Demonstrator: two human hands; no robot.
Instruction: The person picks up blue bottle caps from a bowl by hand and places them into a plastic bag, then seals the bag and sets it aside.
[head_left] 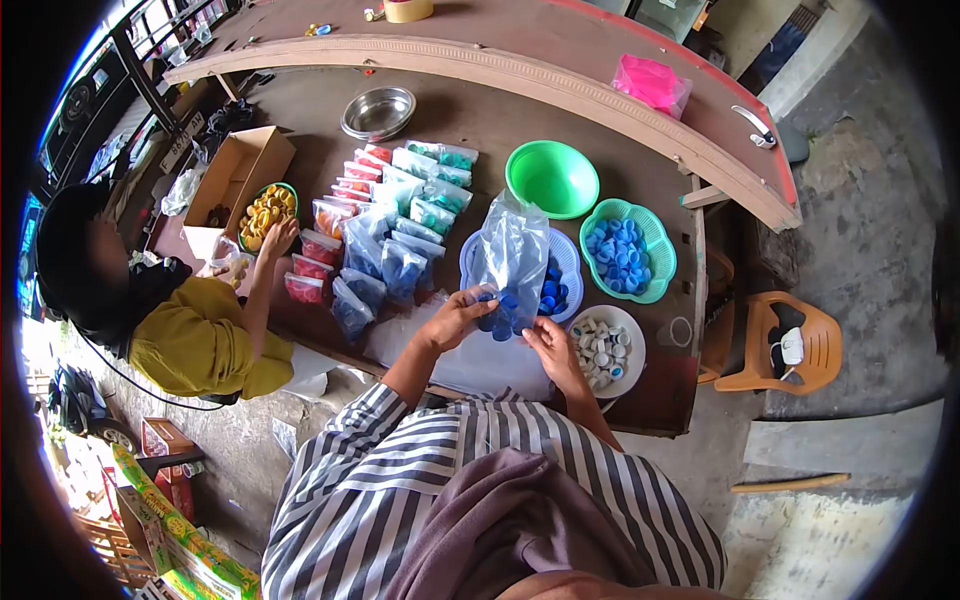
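A clear plastic bag (514,245) stands upright in front of me, with several blue bottle caps (507,312) at its bottom. My left hand (452,320) is closed on the bag's lower left side, thumb over the caps. At the lower right corner, my right hand (552,350) pinches the plastic. Behind the bag is a pale violet basket (571,258) with dark blue caps, partly hidden. A white bowl (641,350) of white caps is close to my right hand. More clear plastic bags (470,362) lie flat beneath my hands.
Filled bags (400,270) stand in rows to the left. A green bowl (552,175), a turquoise basket (660,228) of blue caps and a metal bowl (378,113) are on the table. At left, a co-worker (200,335) reaches into a basket of yellow caps (266,215). An orange chair (815,350) stands right.
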